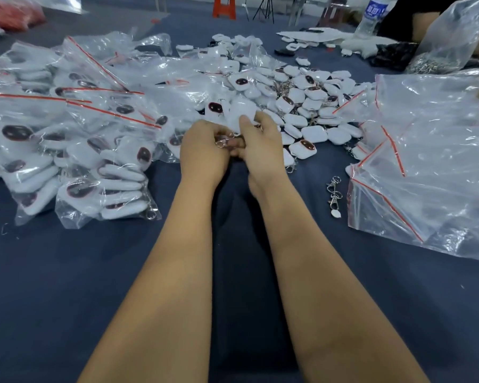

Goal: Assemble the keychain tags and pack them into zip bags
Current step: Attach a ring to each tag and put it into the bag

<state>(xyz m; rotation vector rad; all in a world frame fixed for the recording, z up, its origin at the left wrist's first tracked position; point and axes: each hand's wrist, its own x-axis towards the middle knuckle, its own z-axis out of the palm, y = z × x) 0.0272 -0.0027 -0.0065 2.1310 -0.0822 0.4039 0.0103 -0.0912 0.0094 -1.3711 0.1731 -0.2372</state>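
Grip: left hand [202,150] and right hand [260,146] meet at frame centre, fingers of both curled and pinched together on a small silver metal clasp ring [220,143], which shows between them; the right thumb points toward 12 o'clock against a white rounded-square plastic tag [242,113]. Whether ring and tag are already joined cannot be told.

At 12 to 2 o'clock of the hands: loose heap of white square tags [310,106], some with a dark oval face up, silver clasps tangled among them.

At 9 to 10 o'clock: filled clear zip bags with red seal strips [75,150], stacked and overlapping.

At 3 o'clock: empty clear red-striped zip bags [432,161], piled flat; just beside their near edge, spare silver swivel clasps [333,193] lying on the dark blue table cloth [67,286].

At 1 o'clock, far: clear plastic water bottle [371,16].

Step judged: assembly, clasp being fitted to one tag. Next move likely calls for threading the ring through the tag's loop, a fine two-handed pinch, then reaching toward 3 o'clock for an empty bag.
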